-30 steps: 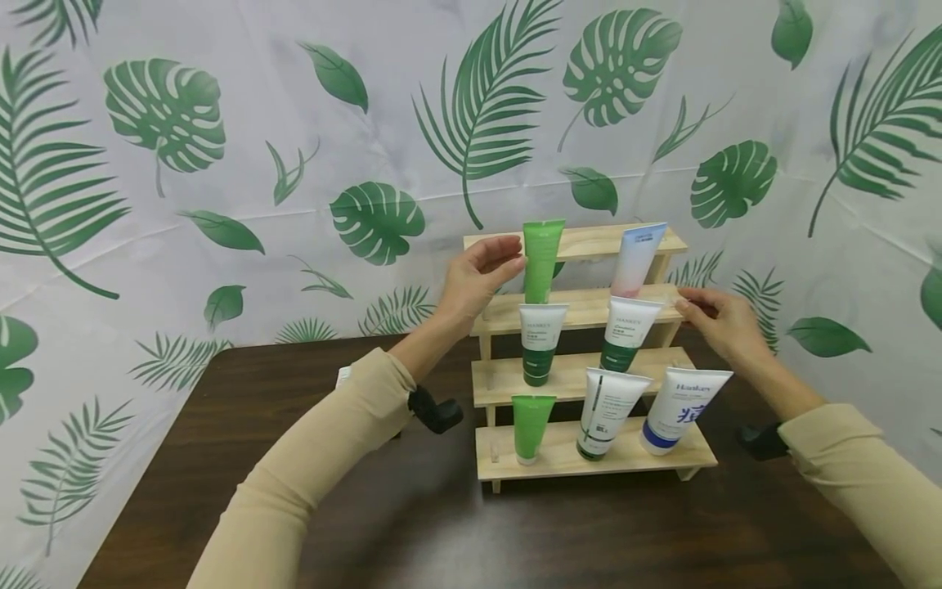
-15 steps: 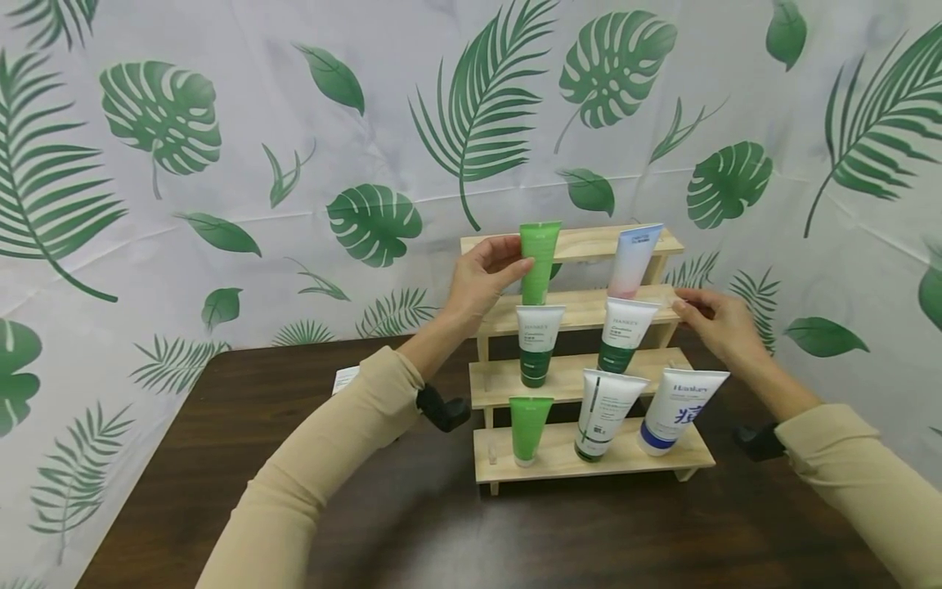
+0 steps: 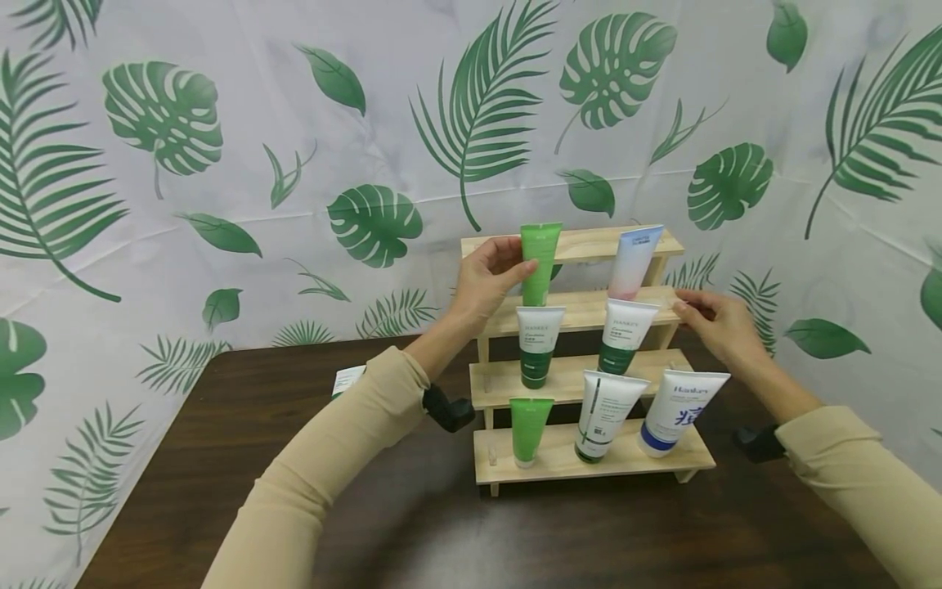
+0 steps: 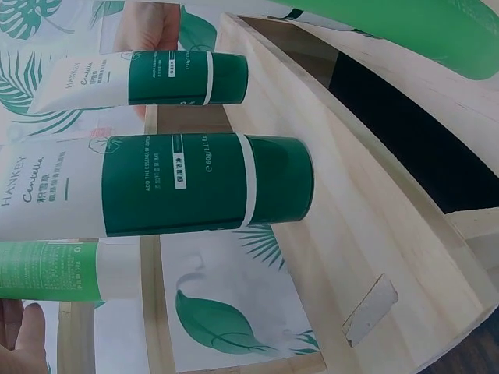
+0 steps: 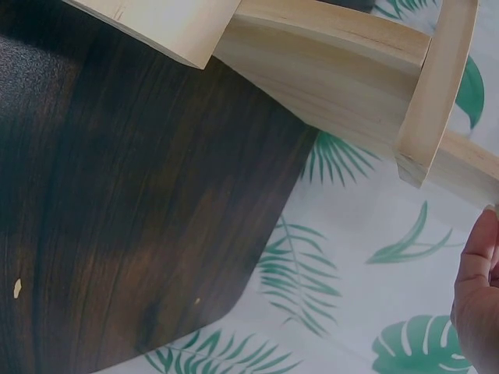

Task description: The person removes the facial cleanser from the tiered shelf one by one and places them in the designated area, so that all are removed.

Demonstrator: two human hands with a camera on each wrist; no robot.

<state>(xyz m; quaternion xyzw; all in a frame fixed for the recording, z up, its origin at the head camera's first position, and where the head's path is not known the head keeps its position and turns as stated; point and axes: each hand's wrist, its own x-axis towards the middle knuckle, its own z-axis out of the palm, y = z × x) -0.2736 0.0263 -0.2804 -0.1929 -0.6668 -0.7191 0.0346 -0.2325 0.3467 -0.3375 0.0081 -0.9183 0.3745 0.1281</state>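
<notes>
Tube upright on second-highest shelf, pinched mid-height by left hand, probably for fine positioning, with shelf's end likewise pinched by right hand, presumably bracing rack.

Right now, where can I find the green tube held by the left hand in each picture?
Head: right of centre, the green tube is gripped by the left hand.
Left wrist: at the left edge, below the middle, the green tube lies sideways, partly cut off.
Right wrist: not in it.
Shared landmark: the wooden stand, visible in all three.
</notes>
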